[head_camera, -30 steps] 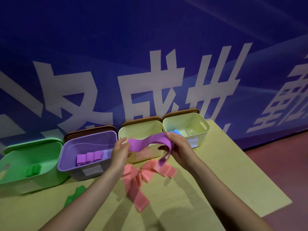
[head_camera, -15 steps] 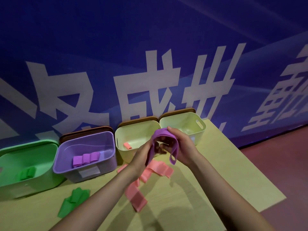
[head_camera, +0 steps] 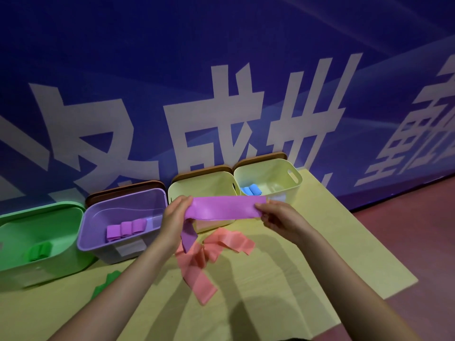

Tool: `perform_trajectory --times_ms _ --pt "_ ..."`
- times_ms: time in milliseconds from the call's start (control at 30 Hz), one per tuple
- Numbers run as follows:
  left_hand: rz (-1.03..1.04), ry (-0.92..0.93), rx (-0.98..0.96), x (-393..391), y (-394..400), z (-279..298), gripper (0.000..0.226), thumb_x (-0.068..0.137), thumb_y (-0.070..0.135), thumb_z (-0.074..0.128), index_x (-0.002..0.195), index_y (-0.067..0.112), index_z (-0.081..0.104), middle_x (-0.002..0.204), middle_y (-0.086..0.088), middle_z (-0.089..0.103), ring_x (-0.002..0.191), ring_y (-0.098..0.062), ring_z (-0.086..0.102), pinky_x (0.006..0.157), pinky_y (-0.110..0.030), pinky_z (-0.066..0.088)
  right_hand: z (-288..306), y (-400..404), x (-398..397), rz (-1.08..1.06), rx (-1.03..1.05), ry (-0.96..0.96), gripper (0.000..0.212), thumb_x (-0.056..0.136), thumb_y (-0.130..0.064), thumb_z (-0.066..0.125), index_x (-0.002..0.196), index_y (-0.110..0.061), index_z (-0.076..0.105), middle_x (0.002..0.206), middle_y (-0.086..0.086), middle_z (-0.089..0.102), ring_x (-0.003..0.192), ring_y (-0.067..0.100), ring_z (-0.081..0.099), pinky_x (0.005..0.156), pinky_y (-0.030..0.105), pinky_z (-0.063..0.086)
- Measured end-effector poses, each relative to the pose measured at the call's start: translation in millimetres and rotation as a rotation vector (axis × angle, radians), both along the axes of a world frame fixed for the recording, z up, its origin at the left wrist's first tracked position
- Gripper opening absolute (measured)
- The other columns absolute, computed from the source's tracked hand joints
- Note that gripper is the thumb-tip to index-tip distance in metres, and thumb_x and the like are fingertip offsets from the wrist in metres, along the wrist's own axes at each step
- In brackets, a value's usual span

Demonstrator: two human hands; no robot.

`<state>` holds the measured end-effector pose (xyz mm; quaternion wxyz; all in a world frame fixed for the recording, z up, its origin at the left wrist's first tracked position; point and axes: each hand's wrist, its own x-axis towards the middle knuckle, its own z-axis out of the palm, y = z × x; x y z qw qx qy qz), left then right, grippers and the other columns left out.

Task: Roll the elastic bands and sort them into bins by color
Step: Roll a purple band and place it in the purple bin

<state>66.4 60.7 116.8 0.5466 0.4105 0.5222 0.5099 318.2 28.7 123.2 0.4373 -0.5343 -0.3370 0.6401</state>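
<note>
White "成" on blue wall banner (head_camera: 221, 57)

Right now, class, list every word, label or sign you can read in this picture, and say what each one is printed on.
"成": large white character on the blue wall banner, fully readable.
"世": white character beside it on the same banner, readable.
Character at the left: cut off at the bottom by the bins, not certain.
Characters at the right edge: cropped, unreadable.
White label on the purple bin: too blurred to read.
</note>
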Motion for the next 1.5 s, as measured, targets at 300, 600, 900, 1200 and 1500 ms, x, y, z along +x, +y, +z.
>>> perform_trajectory --times_ms 300,600,900,1200,1500 --pt "-0.393 0.382 0.012 15.5 -21.4 -32.9 0.016 0.098 0.014 0.048 0.096 0.025 0.059 0.091 0.005 0.061 0.084 -0.007 0.058 0.064 -0.007 0.042 32.3 4.7 -27.4 -0.019 0.389 -0.167 0.014 0.091 -0.011 0.061 0.098 0.001 0.064 0.075 0.006 0.058 0.06 0.01 0.053 0.052 0.019 0.044" --pt "-0.258 0.268 0.284 57.3 -20.4 22.4 0.036 0.097 0.032 0.047 0.088 0.001 0.063 0.076 -0.011 0.058 0.071 -0.015 0.051 0.065 -0.032 0.041 40.2 10.8 -43.0 0.138 0.476 -0.278 0.016 0.09 -0.006 0.061 0.106 -0.005 0.064 0.087 0.005 0.066 0.078 0.01 0.061 0.069 0.022 0.05" --pt "0.135 -0.115 0.159 57.0 -5.9 56.2 0.03 0.096 0.029 0.054 0.067 0.022 0.051 0.062 0.005 0.041 0.06 -0.009 0.037 0.055 -0.025 0.03 -1.8 -9.4 -59.4 0.277 0.239 -0.088 0.021 0.079 -0.032 0.068 0.087 -0.013 0.068 0.074 0.004 0.058 0.062 0.013 0.049 0.057 0.024 0.039" --pt "0.044 -0.561 -0.043 31.3 1.4 61.5 0.034 0.1 0.042 0.039 0.109 0.019 0.062 0.112 -0.007 0.068 0.095 -0.025 0.069 0.09 -0.045 0.051 -50.2 -38.4 -78.2 0.281 0.075 0.01 0.016 0.081 -0.027 0.072 0.078 -0.012 0.069 0.07 0.007 0.067 0.06 0.017 0.061 0.061 0.026 0.049" --pt "0.027 -0.192 0.146 33.3 -19.8 77.3 0.026 0.102 0.029 0.038 0.097 0.017 0.061 0.065 -0.003 0.067 0.049 -0.017 0.062 0.053 -0.023 0.052 -61.1 -32.2 -61.3 0.462 0.207 -0.599 0.031 0.087 -0.014 0.066 0.118 -0.015 0.062 0.107 0.003 0.064 0.092 0.005 0.056 0.077 0.007 0.041"
